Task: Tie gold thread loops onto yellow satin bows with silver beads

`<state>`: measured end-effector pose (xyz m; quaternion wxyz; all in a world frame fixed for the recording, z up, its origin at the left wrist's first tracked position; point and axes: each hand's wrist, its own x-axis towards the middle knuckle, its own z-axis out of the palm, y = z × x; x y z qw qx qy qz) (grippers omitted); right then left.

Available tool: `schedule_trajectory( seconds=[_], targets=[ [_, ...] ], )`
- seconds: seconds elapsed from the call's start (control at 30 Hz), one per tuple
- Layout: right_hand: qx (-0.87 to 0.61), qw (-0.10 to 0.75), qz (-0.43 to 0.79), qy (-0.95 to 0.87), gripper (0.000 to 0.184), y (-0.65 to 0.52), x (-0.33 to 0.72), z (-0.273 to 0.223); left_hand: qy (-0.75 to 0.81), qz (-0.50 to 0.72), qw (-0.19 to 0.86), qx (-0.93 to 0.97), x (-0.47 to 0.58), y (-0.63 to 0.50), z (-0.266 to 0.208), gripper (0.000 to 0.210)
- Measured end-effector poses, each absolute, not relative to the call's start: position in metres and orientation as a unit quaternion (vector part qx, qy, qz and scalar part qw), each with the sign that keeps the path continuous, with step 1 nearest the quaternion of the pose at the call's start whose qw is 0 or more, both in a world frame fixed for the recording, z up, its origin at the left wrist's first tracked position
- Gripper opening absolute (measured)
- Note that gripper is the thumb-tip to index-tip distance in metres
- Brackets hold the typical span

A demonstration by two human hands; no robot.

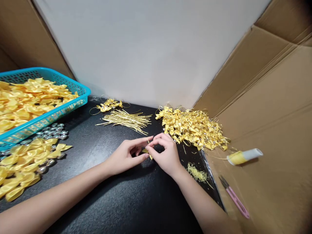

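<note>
Over the middle of the black table, my left hand point(129, 155) and my right hand point(168, 154) meet at the fingertips around a small yellow ribbon bow point(150, 157). Fingers hide most of the bow. A thin gold tie point(148, 141) sticks up from it, pinched between my right thumb and forefinger. My left thumb and fingers are bent around the bow from the other side. Just beyond my hands lies a loose bundle of straight gold ties point(126, 119). Beside my right hand is a heap of yellow bows with gold loops point(192, 126).
At left stands a turquoise basket point(84, 92) of yellow ribbon bows, with more bows point(29, 156) and silver beads point(55, 131) before it. A few looped bows point(109, 104) lie behind. Thread scraps point(197, 173), a thread spool point(243, 157) and pink snips point(234, 197) lie right, near cardboard walls.
</note>
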<state>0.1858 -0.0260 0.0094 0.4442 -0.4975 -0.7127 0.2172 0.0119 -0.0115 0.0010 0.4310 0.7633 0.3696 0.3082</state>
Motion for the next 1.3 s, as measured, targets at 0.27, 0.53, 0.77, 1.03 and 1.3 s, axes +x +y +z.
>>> schedule_trajectory(
  seconds=[0.27,0.53,0.77,1.03,1.3],
  targets=[
    [-0.51,0.437,0.226,-0.705,0.015,-0.023,0.187,0.004,0.344,0.343,0.516,0.705,0.007,-0.008,-0.008,0.039],
    [-0.501,0.475,0.206,-0.694,0.013,-0.022,0.187,0.0,0.387,0.421,0.645,0.507,0.011,-0.004,-0.014,0.022],
    [-0.453,0.527,0.323,-0.643,0.008,-0.02,0.191,0.005,0.501,0.37,0.55,0.556,0.009,-0.001,-0.003,0.028],
    [-0.464,0.489,0.351,-0.65,0.004,-0.02,0.197,0.011,0.497,0.275,0.407,0.715,0.0,0.006,0.005,0.023],
    [-0.477,0.47,0.351,-0.654,0.004,-0.014,0.201,0.011,0.39,0.307,0.31,0.811,0.01,0.014,0.015,0.026]
  ],
)
